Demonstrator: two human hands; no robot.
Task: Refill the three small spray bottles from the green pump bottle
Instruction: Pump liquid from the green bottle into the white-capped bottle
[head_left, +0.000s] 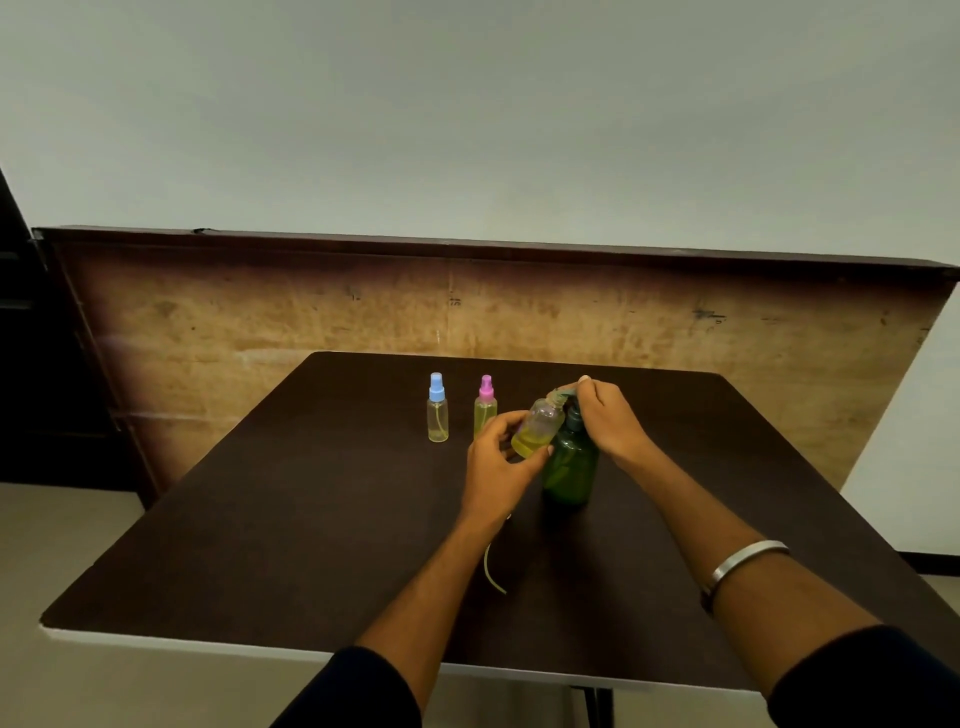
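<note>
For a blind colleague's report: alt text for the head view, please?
Left hand tilts an uncapped small bottle under the green pump bottle spout; right hand presses the pump. Two capped spray bottles stand behind.

Dim, even indoor light with a greenish-grey cast on the wall; no distinct source visible, and shadows are soft and faint. The dark surface shows low contrast and no glare. Wide-angle distortion bows straight edges toward the frame borders; detail is slightly soft overall, with mild blur around the fingers.
</note>
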